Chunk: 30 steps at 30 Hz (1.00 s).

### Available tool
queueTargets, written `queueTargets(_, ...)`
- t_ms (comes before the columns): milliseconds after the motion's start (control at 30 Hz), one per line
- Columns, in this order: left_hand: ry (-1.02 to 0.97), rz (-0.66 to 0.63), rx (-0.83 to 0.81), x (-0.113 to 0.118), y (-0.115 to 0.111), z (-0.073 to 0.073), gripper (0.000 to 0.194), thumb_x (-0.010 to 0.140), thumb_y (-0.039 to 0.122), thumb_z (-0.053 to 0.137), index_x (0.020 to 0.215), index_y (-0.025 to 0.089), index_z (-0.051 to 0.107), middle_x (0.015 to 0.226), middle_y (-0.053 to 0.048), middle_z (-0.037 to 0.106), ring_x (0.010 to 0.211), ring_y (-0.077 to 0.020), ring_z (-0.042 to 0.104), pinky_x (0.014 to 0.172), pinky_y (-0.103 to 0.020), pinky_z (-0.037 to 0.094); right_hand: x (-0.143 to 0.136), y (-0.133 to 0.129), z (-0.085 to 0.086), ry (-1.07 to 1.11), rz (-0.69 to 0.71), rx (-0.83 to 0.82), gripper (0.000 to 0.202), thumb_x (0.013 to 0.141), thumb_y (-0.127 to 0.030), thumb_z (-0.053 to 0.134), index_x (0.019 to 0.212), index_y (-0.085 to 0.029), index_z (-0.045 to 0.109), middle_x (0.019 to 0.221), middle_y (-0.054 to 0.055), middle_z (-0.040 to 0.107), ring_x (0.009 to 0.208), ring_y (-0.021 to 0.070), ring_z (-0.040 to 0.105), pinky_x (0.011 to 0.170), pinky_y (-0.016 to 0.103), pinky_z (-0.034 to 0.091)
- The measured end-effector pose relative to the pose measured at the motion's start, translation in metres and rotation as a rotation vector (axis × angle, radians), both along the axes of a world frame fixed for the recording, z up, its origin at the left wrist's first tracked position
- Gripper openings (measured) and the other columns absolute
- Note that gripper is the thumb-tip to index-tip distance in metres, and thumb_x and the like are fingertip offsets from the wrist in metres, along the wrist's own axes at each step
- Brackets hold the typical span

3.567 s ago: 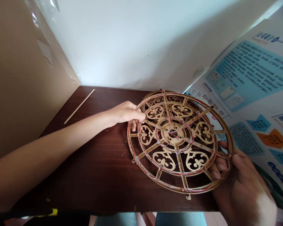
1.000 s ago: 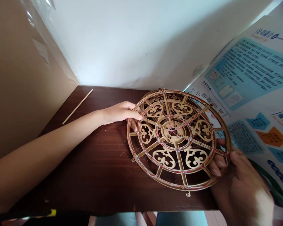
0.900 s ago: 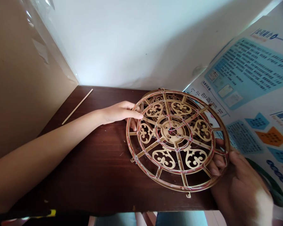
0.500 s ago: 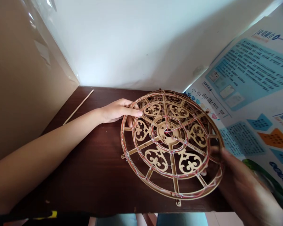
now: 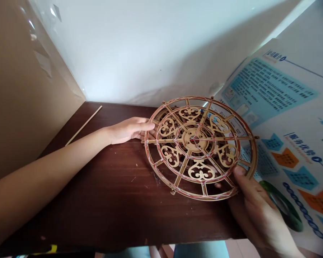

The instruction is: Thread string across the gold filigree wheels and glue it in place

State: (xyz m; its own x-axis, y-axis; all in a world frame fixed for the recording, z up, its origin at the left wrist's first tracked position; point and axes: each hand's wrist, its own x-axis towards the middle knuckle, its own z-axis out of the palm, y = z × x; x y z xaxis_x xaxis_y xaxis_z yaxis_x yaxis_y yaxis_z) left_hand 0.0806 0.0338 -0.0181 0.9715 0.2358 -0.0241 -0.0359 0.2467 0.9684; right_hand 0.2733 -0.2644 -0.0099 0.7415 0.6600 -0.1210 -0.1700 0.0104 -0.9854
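Before a smooth white wall [image 5: 118, 53], over a dark reddish-brown desk [image 5: 104, 208], a round openwork frame [image 5: 187, 142] tilted between the left hand [image 5: 129, 129] and the right hand [image 5: 254, 199].

The frame was tan and matt, its concentric rings joined by straight spokes, with curling heart-shaped scrolls set around a flat hub; thin red and whitish wires [image 5: 196, 142] followed the rings. Both hands gripped its rim, thumbs on top; it partly hid the fingers beneath. Whether the frame touched the desk could not be told. A slim pale stick [image 5: 83, 125] lay beyond the left forearm [image 5: 56, 165], near a brown panel [image 5: 16, 114]. To the right leaned a blue-and-orange printed sheet [image 5: 309, 118], partly covered by the frame and right hand.
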Motion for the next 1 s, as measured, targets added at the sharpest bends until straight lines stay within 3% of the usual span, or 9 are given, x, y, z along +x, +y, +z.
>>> queueTargets(133,0.036,-0.063,0.101,-0.002,-0.003,0.006,0.022,0.090,0.033,0.082,0.102,0.014,0.079,0.096,-0.008,0.083,0.088,-0.0190,0.078,0.090,-0.036,0.060,-0.001,-0.002,-0.002,-0.070,0.002,0.026,0.039,0.089,-0.055,0.083,0.119,-0.031,0.081,0.122,0.006,0.081,0.127,0.0298,0.073,0.113,0.041,0.061)
queueTargets(300,0.099,-0.146,0.119,0.000,-0.009,0.012,0.016,0.091,0.029,0.078,0.094,0.013,0.078,0.086,-0.008,0.082,0.077,-0.0185,0.078,0.078,-0.034,0.063,-0.003,0.001,-0.003,-0.049,-0.060,0.028,0.041,0.082,-0.055,0.088,0.114,-0.030,0.082,0.125,0.007,0.079,0.128,0.0318,0.072,0.109,0.041,0.063)
queueTargets(600,0.125,0.005,0.131,0.003,-0.020,0.013,0.014,0.078,0.021,0.082,0.083,0.013,0.071,0.078,-0.001,0.075,0.066,-0.0139,0.072,0.070,-0.031,0.059,-0.005,0.000,0.001,-0.033,-0.086,-0.021,0.042,0.076,-0.056,0.091,0.106,-0.027,0.081,0.120,0.008,0.080,0.127,0.0341,0.072,0.107,0.041,0.063)
queueTargets(800,0.187,0.058,0.155,0.007,-0.026,0.017,0.009,0.077,0.020,0.077,0.076,0.014,0.071,0.072,-0.001,0.072,0.063,-0.0137,0.068,0.071,-0.032,0.054,-0.011,0.004,0.006,-0.011,-0.123,-0.021,0.051,0.070,-0.058,0.095,0.109,-0.028,0.081,0.121,0.008,0.080,0.127,0.0347,0.071,0.109,0.043,0.062)
queueTargets(1000,0.234,0.126,0.154,0.009,-0.030,0.018,0.007,0.076,0.019,0.074,0.072,0.015,0.069,0.072,-0.001,0.072,0.062,-0.0136,0.067,0.072,-0.033,0.053,-0.013,0.004,0.007,-0.082,-0.142,-0.004,0.045,0.074,-0.058,0.093,0.108,-0.030,0.081,0.130,0.005,0.077,0.128,0.0311,0.071,0.114,0.037,0.059)
